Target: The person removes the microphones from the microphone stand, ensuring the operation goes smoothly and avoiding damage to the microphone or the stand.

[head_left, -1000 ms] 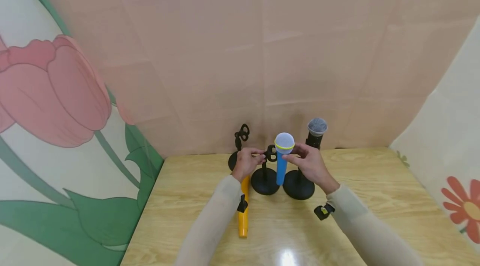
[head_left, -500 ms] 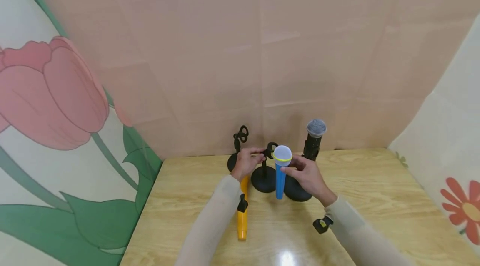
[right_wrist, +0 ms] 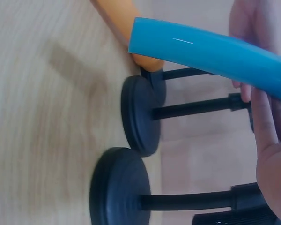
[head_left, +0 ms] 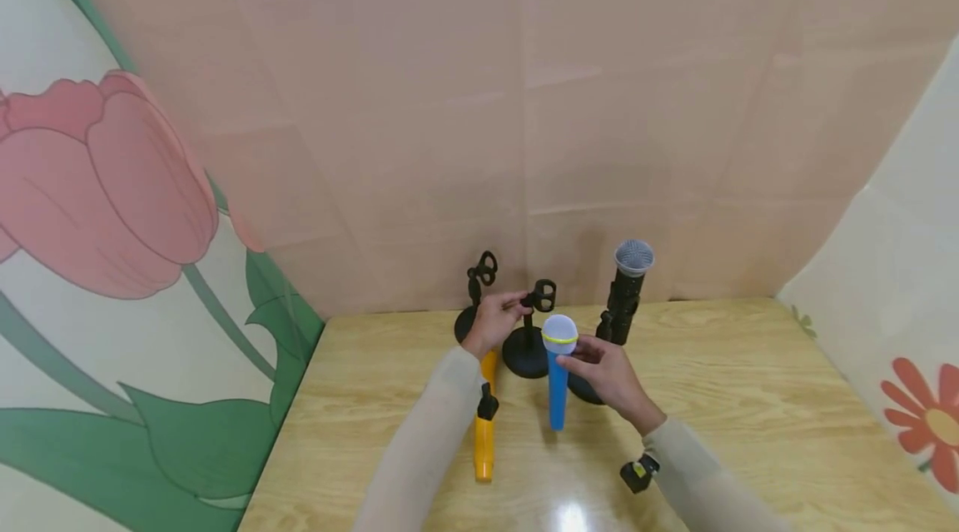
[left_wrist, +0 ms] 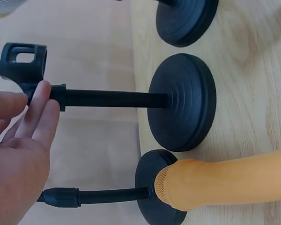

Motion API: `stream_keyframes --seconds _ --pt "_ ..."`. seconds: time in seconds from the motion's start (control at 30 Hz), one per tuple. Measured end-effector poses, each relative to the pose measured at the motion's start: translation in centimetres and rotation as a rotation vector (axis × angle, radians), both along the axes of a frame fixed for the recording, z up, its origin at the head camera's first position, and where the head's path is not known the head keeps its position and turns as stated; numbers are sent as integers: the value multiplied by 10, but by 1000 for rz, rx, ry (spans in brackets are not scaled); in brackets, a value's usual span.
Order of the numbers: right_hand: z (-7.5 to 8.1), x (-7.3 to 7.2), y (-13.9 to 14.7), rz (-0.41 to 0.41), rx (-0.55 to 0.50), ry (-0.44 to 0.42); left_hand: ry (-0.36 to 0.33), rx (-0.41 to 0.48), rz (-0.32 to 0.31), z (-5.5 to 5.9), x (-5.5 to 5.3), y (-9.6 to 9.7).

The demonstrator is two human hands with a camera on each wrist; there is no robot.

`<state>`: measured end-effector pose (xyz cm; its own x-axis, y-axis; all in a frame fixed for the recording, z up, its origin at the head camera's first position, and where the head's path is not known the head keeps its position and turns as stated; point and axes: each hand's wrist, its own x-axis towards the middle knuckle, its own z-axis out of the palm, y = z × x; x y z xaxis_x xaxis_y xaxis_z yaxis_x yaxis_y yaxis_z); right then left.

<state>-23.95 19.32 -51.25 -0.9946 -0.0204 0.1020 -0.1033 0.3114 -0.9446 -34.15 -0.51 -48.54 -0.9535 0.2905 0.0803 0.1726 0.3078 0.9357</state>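
Note:
My right hand (head_left: 610, 372) pinches a blue toy microphone (head_left: 558, 395) just below its white head and yellow ring. The microphone stands nearly upright in the air, in front of the middle desk microphone stand (head_left: 527, 357). In the left wrist view, my left hand (left_wrist: 18, 164) pinches that black stand just below its ring-shaped clip (left_wrist: 24, 68), and nothing sits in the clip. The blue handle (right_wrist: 201, 54) crosses the right wrist view, apart from the stands. The microphone's head is out of that view.
Right of the middle stand, a black microphone with a silver head (head_left: 634, 259) sits in another stand. Behind my left hand is a third black stand (head_left: 485, 267) with a bare clip. An orange microphone (head_left: 484, 449) lies on the wooden table (head_left: 734, 399), partly under my left wrist.
My right hand has drawn the blue microphone down and toward me, away from the middle stand's clip. My left hand has kept its hold on the stand.

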Motion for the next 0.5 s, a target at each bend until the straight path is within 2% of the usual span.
stream_keyframes --seconds 0.13,0.3,0.5 --pt "-7 3 -3 -3 -17 -20 11 -26 -22 0 -1 3" --pt "-16 5 -6 -1 -17 -59 -36 -53 -46 2 -2 3" --pt "-31 2 -11 15 -104 -133 -79 -61 -89 9 -5 6"
